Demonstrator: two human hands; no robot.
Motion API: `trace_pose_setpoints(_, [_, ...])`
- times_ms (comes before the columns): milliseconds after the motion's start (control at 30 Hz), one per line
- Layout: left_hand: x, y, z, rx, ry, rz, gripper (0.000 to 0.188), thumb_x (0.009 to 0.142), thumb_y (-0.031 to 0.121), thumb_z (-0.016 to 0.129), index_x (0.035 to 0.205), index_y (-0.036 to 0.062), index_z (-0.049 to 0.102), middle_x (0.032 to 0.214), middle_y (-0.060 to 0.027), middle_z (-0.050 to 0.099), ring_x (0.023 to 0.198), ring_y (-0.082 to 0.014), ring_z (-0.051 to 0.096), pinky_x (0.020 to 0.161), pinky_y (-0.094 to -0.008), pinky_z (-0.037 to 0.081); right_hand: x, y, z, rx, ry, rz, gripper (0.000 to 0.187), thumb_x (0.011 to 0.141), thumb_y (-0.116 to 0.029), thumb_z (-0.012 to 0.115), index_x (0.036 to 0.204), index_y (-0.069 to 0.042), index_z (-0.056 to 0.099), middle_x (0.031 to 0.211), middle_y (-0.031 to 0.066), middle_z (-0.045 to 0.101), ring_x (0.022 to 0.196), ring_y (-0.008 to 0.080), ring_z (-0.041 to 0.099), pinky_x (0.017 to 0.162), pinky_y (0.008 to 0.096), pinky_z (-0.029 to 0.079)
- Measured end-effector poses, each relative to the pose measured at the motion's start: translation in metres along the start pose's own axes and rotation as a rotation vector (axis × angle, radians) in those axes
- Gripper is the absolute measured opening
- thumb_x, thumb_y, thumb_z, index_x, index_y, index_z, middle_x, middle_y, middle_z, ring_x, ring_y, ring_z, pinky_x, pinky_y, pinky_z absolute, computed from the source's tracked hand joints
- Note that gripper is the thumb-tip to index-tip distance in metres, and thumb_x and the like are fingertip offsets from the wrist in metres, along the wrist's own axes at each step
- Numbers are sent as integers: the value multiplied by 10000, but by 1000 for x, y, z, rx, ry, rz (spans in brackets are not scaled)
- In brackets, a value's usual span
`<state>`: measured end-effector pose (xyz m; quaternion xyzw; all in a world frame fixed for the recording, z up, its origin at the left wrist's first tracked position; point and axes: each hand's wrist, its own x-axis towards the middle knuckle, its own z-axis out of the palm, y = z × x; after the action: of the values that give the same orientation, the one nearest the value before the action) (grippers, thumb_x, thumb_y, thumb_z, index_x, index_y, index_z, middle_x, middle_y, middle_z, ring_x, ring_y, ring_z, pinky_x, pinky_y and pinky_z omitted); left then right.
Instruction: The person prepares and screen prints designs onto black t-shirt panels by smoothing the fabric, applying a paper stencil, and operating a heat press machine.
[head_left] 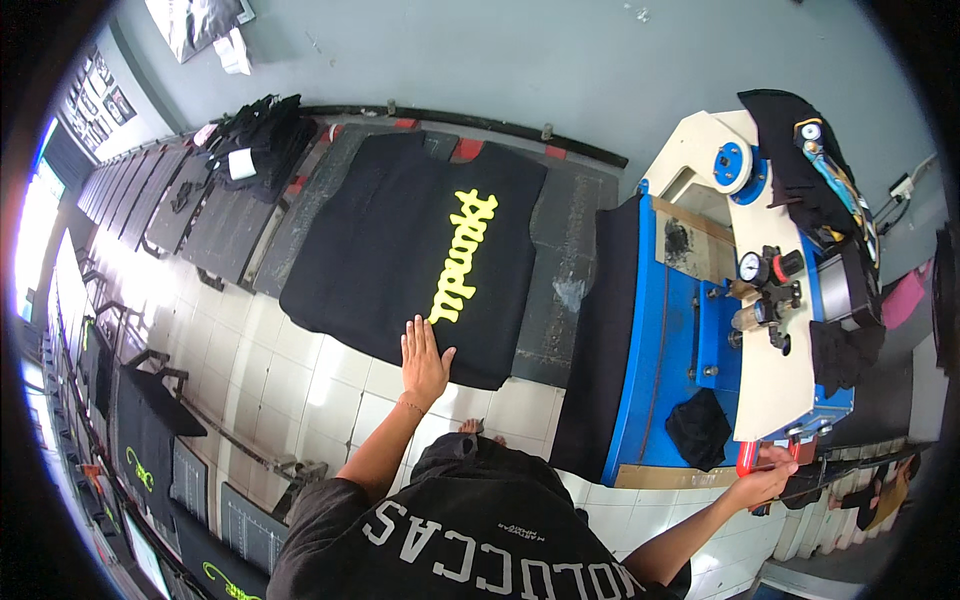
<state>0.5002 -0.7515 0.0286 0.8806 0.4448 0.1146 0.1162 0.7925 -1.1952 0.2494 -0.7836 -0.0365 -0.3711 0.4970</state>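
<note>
A black shirt (380,240) lies spread flat over a dark grey board, with bright yellow lettering (465,260) running along its right part. My left hand (427,362) rests flat on the shirt's near edge, fingers stretched out and touching the cloth just below the lettering. Off to the right, my right hand (765,482) is closed around a red handle (746,458) at the near end of a blue and cream press machine (775,375). Some of its fingers are hidden behind the handle.
Black cloth (600,340) drapes over the press's left side, and a crumpled dark cloth (698,430) sits on its blue base. A pressure gauge (752,267) is mounted on top. Dark garments (255,150) are piled on boards at far left. More printed shirts (140,440) lie at lower left.
</note>
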Motion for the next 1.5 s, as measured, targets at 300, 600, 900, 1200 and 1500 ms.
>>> trace_pose_setpoints(300, [1,-1,13,23,52,74,720,962,354,529,1459,-95,265,1556,-242,238,1464,-384,173,1191,-491,140,-12,11,-2,143,92,48,581,1021,-386,349,644,-12,584,567,52,526,516,141,467,524,314,360])
trace_pose_setpoints(600, [-3,-5,17,130,104,125,629,998,310,459,1474,-57,274,1552,-243,245,1445,-413,208,1181,-507,165,-14,18,10,304,119,-140,469,998,-208,377,624,2,565,575,89,558,485,149,488,512,310,394])
trace_pose_setpoints(900, [-5,1,15,74,102,109,594,1004,300,453,1475,-25,294,1550,-230,252,1441,-420,203,1178,-518,165,-10,3,5,297,103,-174,445,1015,-209,394,654,2,548,596,57,541,461,92,466,455,241,393])
trace_pose_setpoints(1200, [-21,69,-13,-246,109,355,449,899,86,545,1324,-32,460,1344,-223,493,1271,-406,422,1077,-518,293,-11,4,1,273,109,-90,376,941,-134,445,608,-13,567,496,59,537,546,179,495,589,329,398])
trace_pose_setpoints(1500, [-60,141,81,-1053,-1386,-354,484,941,202,630,1328,-6,426,1060,-162,616,828,-281,702,641,-332,579,-5,0,5,264,118,-234,403,944,-164,402,596,-30,556,482,54,521,484,186,481,597,329,390])
